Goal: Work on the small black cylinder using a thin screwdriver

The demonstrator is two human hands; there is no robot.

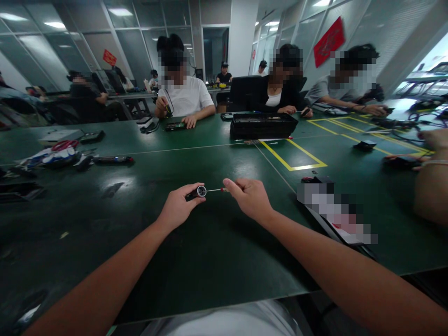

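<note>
My left hand (178,205) is closed around a short black tube (192,193) with a silver ring at its open end, perhaps a flashlight body. That end faces right and toward me. In my right hand (252,198) is a small screwdriver (214,190), its red handle mostly hidden by my fingers. The thin metal shaft points left, and its tip is at the tube's open end. Whether the tip touches anything inside is too small to tell. Both hands are just above the green table (203,261).
A long black box (263,127) stands across the table. To the left lie a dark pen-shaped tool (112,160) and a heap of cables and bags (58,155). A blurred-out flat item (332,210) lies at right. A person's arm (434,182) reaches in there; other people sit opposite.
</note>
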